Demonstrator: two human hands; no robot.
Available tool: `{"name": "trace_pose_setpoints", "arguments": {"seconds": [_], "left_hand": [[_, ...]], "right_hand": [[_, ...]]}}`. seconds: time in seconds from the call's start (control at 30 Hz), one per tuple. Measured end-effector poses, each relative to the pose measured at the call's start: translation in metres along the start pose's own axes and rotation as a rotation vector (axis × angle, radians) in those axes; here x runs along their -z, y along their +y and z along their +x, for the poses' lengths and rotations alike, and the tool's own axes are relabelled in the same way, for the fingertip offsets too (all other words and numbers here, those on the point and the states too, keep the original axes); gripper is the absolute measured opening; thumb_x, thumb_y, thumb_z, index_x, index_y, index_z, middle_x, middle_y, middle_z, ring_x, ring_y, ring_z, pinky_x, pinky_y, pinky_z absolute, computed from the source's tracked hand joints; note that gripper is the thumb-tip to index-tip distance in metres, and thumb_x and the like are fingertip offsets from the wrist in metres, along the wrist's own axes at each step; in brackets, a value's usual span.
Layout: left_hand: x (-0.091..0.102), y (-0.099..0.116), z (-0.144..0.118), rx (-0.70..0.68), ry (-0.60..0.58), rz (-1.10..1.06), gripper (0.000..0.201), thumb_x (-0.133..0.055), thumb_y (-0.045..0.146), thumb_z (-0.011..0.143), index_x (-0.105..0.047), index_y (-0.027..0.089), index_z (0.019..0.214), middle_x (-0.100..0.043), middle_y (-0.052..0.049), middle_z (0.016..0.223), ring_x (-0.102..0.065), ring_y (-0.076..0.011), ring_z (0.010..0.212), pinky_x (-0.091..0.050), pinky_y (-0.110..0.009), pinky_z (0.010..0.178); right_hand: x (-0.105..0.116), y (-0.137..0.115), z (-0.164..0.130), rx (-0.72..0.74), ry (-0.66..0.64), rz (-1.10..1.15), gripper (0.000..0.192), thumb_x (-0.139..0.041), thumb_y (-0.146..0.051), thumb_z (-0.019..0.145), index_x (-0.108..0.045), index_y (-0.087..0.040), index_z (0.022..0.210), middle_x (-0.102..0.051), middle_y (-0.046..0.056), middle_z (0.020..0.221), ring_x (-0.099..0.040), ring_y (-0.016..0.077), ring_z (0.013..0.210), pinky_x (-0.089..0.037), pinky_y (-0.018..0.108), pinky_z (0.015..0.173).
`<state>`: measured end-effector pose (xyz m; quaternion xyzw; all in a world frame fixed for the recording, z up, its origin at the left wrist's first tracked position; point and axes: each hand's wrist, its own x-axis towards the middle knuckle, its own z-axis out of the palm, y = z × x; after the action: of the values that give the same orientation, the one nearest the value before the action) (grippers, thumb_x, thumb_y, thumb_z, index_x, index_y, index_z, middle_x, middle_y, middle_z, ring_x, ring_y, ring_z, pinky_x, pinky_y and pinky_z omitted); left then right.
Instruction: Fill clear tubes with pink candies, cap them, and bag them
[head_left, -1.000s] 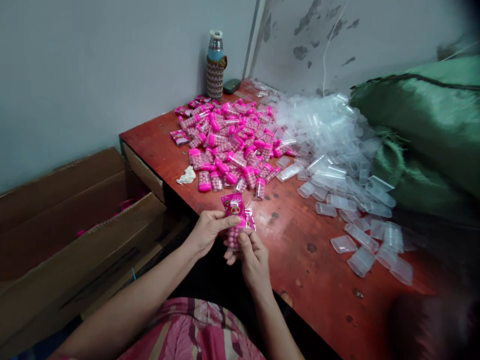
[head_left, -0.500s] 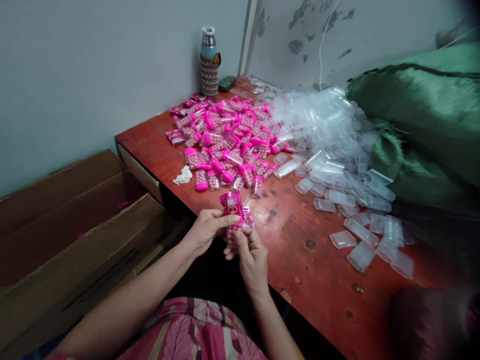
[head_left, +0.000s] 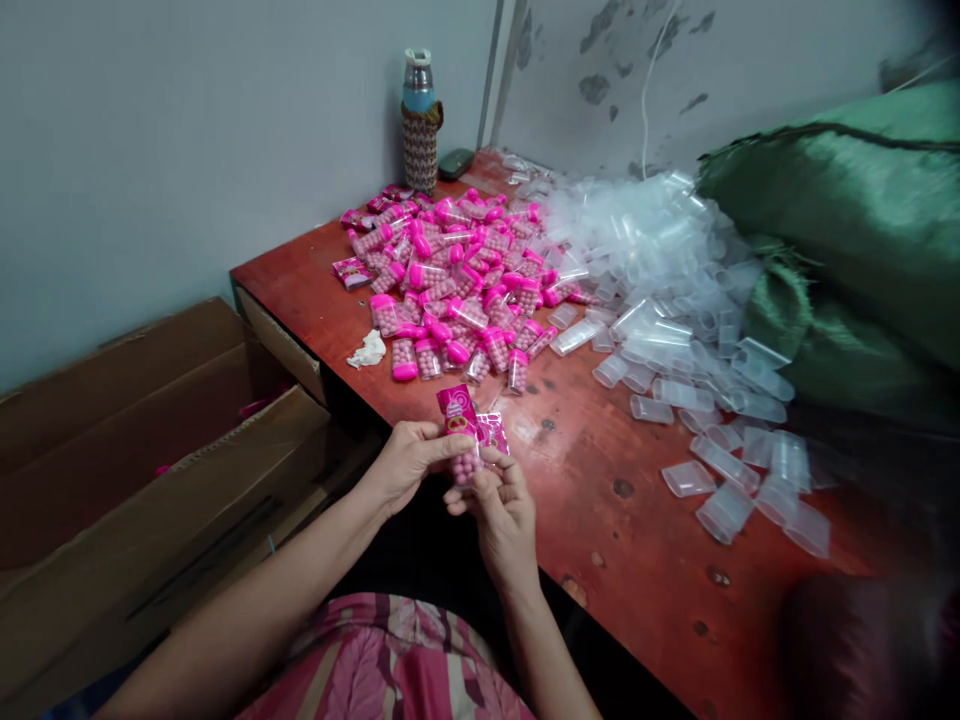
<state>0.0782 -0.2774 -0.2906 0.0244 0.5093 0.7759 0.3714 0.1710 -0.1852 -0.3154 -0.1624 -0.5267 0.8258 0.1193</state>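
In front of my lap, at the table's near edge, my left hand [head_left: 420, 455] is closed on a small clear bottle of pink candy balls [head_left: 466, 464]. A printed pink label sleeve [head_left: 456, 405] sticks up past its upper end, next to my left thumb. My right hand [head_left: 502, 505] is closed too, its thumb and fingers pinching the bottle's lower end. A second pink printed packet [head_left: 493, 430] shows just behind my right fingers; whether they touch it I cannot tell. Beyond my hands lies a heap of pink-capped candy bottles [head_left: 457, 270].
Many clear plastic tubes [head_left: 675, 290] are piled right of the candy bottles on the red table [head_left: 577, 470]. A green sack [head_left: 847, 200] bulges at the right. Open cardboard boxes [head_left: 187, 480] stand at the left. A flask [head_left: 420, 130] and crumpled tissue [head_left: 367, 349] sit farther back.
The bottle and its sleeve have tilted slightly to the left, and my right fingers have shifted a little at its lower end. Both hands keep hold of it.
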Motion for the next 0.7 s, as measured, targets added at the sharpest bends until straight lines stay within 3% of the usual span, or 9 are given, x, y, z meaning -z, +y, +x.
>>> {"name": "trace_pose_setpoints", "arguments": {"seconds": [0.07,0.17,0.3,0.43,0.53,0.6,0.7], "left_hand": [[0.0,-0.001,-0.001,0.007,0.026,-0.031,0.019,-0.072,0.024,0.06,-0.065,0.007,0.064,-0.06,-0.004,0.056,-0.053,-0.0094,0.051,-0.043,-0.021,0.052],[-0.001,-0.006,-0.006,0.049,0.012,-0.057,0.02,-0.072,0.024,0.06,-0.065,0.006,0.064,-0.06,-0.004,0.057,-0.052,-0.0088,0.049,-0.042,-0.02,0.049],[-0.004,-0.013,-0.013,0.076,-0.029,-0.137,0.02,-0.071,0.024,0.062,-0.064,0.006,0.063,-0.058,-0.004,0.055,-0.051,-0.0085,0.048,-0.043,-0.022,0.05],[0.003,-0.003,-0.022,0.042,-0.059,-0.221,0.017,-0.069,0.021,0.066,-0.063,0.005,0.064,-0.062,-0.007,0.06,-0.058,-0.0136,0.055,-0.047,-0.027,0.057],[0.026,0.025,-0.032,-0.213,0.166,-0.335,0.017,-0.069,0.025,0.066,-0.063,0.01,0.07,-0.067,-0.009,0.079,-0.063,-0.0197,0.077,-0.05,-0.033,0.075],[0.046,0.045,-0.037,-0.466,0.369,-0.391,0.031,-0.063,0.042,0.069,-0.064,0.013,0.078,-0.067,-0.009,0.09,-0.061,-0.0208,0.089,-0.048,-0.035,0.082],[0.064,0.055,-0.035,-0.657,0.508,-0.247,0.048,-0.049,0.057,0.072,-0.062,0.016,0.095,-0.067,-0.009,0.094,-0.06,-0.0216,0.092,-0.047,-0.037,0.084]], "right_hand": [[0.001,0.001,-0.002,-0.013,-0.03,0.017,0.029,-0.057,-0.026,0.08,-0.044,-0.019,0.105,-0.065,0.001,0.075,-0.064,0.0132,0.063,-0.054,0.024,0.055],[0.002,0.003,0.001,-0.018,0.01,0.029,0.026,-0.061,-0.024,0.076,-0.047,-0.018,0.096,-0.065,0.002,0.077,-0.064,0.0141,0.064,-0.055,0.025,0.057],[-0.001,0.002,0.011,0.004,0.056,0.018,0.023,-0.065,-0.022,0.071,-0.046,-0.018,0.083,-0.064,-0.002,0.063,-0.062,0.0115,0.051,-0.053,0.021,0.05],[-0.007,-0.002,0.019,0.019,-0.021,-0.025,0.023,-0.065,-0.02,0.071,-0.045,-0.018,0.081,-0.06,-0.005,0.055,-0.057,0.0101,0.043,-0.047,0.018,0.041],[-0.009,-0.007,0.019,0.028,-0.039,-0.045,0.021,-0.063,-0.023,0.073,-0.045,-0.018,0.083,-0.063,-0.002,0.062,-0.059,0.0109,0.047,-0.047,0.018,0.041],[-0.007,-0.009,0.018,0.034,-0.023,-0.067,0.019,-0.061,-0.026,0.075,-0.045,-0.018,0.084,-0.064,0.0,0.067,-0.059,0.0109,0.049,-0.047,0.018,0.041],[-0.001,-0.012,0.016,0.032,0.008,-0.113,0.017,-0.057,-0.03,0.078,-0.046,-0.017,0.083,-0.063,0.001,0.068,-0.058,0.0099,0.048,-0.045,0.017,0.041]]}}
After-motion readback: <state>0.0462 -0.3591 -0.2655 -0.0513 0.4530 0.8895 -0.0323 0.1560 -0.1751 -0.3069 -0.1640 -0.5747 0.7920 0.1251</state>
